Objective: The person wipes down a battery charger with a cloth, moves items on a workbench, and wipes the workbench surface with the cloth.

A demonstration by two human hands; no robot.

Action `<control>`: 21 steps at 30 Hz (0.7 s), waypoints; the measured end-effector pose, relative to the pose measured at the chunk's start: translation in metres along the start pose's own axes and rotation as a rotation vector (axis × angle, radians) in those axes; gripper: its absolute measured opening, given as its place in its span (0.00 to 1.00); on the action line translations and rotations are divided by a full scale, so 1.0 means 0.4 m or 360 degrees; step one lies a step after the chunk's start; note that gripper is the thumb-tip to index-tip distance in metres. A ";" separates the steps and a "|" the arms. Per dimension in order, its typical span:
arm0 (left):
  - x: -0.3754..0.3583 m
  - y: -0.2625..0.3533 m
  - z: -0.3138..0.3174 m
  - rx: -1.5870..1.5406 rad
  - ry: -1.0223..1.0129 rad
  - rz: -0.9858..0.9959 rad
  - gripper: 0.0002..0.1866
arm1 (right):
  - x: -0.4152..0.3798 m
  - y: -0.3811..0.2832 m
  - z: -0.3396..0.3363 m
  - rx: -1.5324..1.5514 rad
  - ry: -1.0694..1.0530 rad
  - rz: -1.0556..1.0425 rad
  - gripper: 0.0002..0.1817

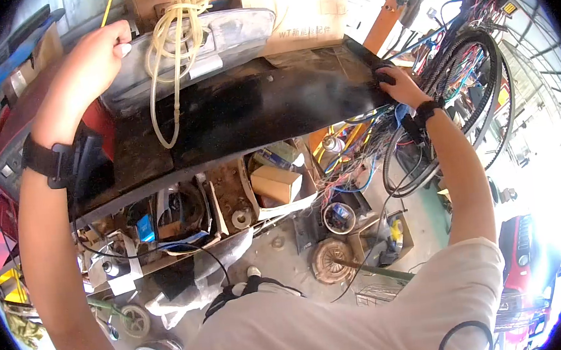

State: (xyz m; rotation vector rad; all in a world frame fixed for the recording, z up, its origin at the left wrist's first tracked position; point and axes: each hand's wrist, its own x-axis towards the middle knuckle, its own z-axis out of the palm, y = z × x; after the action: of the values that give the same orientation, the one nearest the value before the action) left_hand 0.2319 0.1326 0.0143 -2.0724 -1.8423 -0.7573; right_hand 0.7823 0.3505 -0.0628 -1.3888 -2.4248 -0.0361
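Observation:
My left hand (102,57) is raised at the upper left with its fingers curled in; a small pale bit shows at the fingertips, too small to name. Beside it, a coil of pale clear tubing (179,40) hangs over a grey panel (234,29). On the right, my right hand (401,86) has its fingers bent over a dark object (385,72) at the right end of the long black shelf top (248,108). Both wrists wear black bands.
Below the shelf top are open boxes, one with a small brown carton (276,183). Thick black cable loops (482,44) and wires hang at the right. On the floor lie a round rusty disc (333,260) and a bucket (339,218). A red machine (7,142) stands left.

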 end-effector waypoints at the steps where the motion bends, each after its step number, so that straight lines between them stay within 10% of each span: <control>1: -0.001 0.006 0.000 -0.0013 -0.0008 -0.0006 0.06 | 0.000 -0.009 -0.014 0.0240 -0.0098 0.0067 0.21; 5: 0.007 -0.007 0.006 -0.0026 0.0004 -0.0010 0.06 | -0.019 -0.142 -0.047 0.0887 -0.0504 0.0168 0.23; 12: 0.009 -0.012 0.008 0.0002 0.0073 -0.0019 0.05 | 0.172 -0.279 0.053 0.0945 0.0056 0.0074 0.21; 21: 0.009 -0.013 0.003 0.0039 0.0091 0.0012 0.04 | 0.258 -0.447 0.101 0.0332 -0.0847 -0.0383 0.30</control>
State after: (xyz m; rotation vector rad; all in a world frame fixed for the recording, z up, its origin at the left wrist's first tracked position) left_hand 0.2272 0.1371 0.0145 -2.0200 -1.8038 -0.7798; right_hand 0.5730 0.3511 -0.0427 -1.1091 -2.9046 0.5794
